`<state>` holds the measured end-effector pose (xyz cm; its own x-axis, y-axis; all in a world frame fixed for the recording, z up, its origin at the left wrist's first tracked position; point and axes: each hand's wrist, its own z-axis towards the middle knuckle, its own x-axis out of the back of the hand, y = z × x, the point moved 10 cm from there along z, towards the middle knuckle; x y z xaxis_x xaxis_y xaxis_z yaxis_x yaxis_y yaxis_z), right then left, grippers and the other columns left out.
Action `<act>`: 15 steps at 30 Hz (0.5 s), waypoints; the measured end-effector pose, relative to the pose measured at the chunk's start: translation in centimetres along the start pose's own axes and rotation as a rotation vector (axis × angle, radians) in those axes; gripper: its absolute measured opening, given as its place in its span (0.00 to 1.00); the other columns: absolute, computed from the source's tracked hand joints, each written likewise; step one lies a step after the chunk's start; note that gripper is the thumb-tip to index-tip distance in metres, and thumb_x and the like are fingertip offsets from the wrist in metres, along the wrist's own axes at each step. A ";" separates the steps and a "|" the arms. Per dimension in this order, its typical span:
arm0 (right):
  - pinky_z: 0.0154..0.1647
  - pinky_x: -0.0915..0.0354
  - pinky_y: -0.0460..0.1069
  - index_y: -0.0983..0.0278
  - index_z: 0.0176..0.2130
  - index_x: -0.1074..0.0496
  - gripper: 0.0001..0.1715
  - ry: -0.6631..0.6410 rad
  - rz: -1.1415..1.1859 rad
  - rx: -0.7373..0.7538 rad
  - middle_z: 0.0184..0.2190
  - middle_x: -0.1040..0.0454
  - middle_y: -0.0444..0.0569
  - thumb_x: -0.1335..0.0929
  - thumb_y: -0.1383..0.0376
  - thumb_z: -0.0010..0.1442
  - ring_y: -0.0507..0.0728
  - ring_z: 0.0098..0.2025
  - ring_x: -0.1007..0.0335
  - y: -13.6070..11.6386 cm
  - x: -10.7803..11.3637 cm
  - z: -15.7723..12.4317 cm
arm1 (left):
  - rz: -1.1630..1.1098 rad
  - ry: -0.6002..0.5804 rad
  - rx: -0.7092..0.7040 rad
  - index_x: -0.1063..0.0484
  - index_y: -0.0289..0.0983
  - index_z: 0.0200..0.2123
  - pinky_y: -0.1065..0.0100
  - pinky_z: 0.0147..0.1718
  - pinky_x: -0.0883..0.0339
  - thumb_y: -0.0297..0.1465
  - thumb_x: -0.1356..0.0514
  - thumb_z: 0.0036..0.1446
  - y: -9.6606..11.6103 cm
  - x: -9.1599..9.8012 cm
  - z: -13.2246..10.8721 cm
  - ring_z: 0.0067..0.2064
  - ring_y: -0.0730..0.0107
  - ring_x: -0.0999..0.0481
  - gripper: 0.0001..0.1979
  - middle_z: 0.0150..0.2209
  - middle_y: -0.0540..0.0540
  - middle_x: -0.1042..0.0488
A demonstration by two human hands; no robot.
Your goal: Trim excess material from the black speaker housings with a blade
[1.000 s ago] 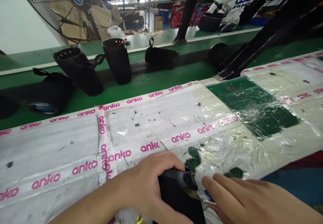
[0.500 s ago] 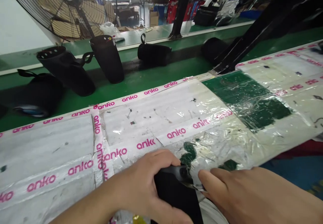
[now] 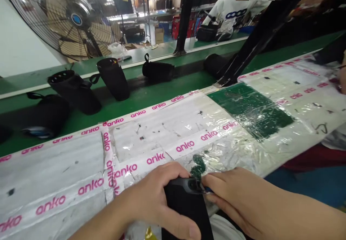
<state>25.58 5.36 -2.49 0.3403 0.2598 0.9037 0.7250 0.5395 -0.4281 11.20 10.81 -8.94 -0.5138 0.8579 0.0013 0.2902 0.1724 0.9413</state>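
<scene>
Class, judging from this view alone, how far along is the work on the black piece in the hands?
Done: several black sleeves sit on the green belt. In hand: left hand grips a black sleeve; right hand pinches its top end. Left: cannot tell.

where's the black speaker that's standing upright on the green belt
In the head view, the upright black speaker stands on the green belt at upper left, just below the big fan, between a leaning speaker and one lying flat.

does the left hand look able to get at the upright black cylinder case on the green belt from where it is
Probably not right away: the left hand grips a black fabric-covered object at the near edge, and the upright black cylinder case stands beyond the taped white work surface.
</scene>
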 end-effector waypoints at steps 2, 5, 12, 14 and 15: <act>0.35 0.44 0.44 0.67 0.49 0.34 0.09 0.021 -0.008 -0.040 0.33 0.30 0.48 0.34 0.63 0.84 0.54 0.34 0.29 0.1 0.2 0.1 | 0.010 0.004 -0.053 0.19 0.42 0.54 0.56 0.55 0.21 0.48 0.11 0.32 -0.3 0.2 0.0 0.53 0.52 0.19 0.45 0.59 0.41 0.20; 0.39 0.38 0.44 0.67 0.53 0.31 0.18 0.082 -0.019 -0.159 0.34 0.30 0.50 0.33 0.54 0.84 0.57 0.37 0.28 0.5 0.1 -0.4 | 0.005 -0.002 -0.177 0.19 0.45 0.56 0.53 0.62 0.24 0.45 0.11 0.33 -0.3 0.5 -0.2 0.58 0.48 0.18 0.45 0.62 0.41 0.19; 0.37 0.36 0.46 0.67 0.54 0.33 0.12 0.291 -0.134 -0.111 0.38 0.26 0.50 0.39 0.61 0.87 0.55 0.36 0.26 -1.7 0.5 -1.4 | -0.051 -0.020 -0.482 0.23 0.56 0.65 0.67 0.63 0.27 0.34 0.10 0.39 1.2 1.1 -1.0 0.61 0.59 0.16 0.50 0.66 0.50 0.19; 0.34 0.36 0.48 0.65 0.53 0.37 0.13 0.397 -0.216 -0.047 0.37 0.26 0.46 0.46 0.66 0.88 0.53 0.33 0.27 -2.7 1.5 -1.5 | -0.044 -0.023 -0.466 0.21 0.51 0.62 0.66 0.62 0.26 0.35 0.11 0.39 1.5 1.1 -1.0 0.60 0.58 0.15 0.46 0.66 0.47 0.18; 0.33 0.36 0.48 0.64 0.53 0.39 0.15 0.411 -0.231 -0.032 0.37 0.26 0.44 0.49 0.68 0.88 0.51 0.32 0.27 -3.1 1.7 -1.6 | -0.026 -0.020 -0.416 0.21 0.48 0.60 0.63 0.62 0.25 0.38 0.11 0.39 1.5 1.0 -0.8 0.60 0.56 0.15 0.44 0.64 0.45 0.18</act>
<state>24.87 2.89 0.35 0.3721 -0.2065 0.9049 0.8257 0.5189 -0.2211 10.46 11.57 -7.24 -0.4998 0.8657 -0.0266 -0.0758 -0.0132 0.9970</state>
